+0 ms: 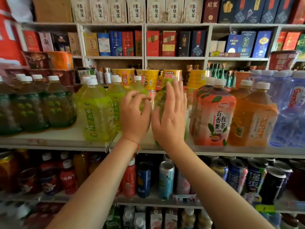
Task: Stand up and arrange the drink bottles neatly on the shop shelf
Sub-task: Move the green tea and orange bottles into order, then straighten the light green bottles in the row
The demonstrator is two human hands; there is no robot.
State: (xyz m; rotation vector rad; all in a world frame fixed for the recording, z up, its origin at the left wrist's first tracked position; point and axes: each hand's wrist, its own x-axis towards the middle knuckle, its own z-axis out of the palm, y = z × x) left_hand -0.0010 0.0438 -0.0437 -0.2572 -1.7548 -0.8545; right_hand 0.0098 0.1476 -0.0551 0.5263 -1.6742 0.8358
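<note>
Large drink bottles stand in rows on the white middle shelf (54,139). My right hand (170,116) lies flat, fingers straight and apart, against the front of a blurred light green tea bottle (160,98) at the shelf's middle. My left hand (135,114) is just left of it, its fingers curled onto the shoulder of a white-capped green tea bottle (139,87) standing further back. Another light green bottle (95,113) stands upright at the front, left of my left hand. A pink passion-fruit tea bottle (216,113) stands to the right of my right hand.
Dark green tea bottles (56,103) fill the shelf's left, orange tea (254,116) and blue water bottles (290,109) its right. Yellow noodle cups (149,80) stand behind. Boxed liquor fills the upper shelves, and cans (165,179) and small bottles the lower ones.
</note>
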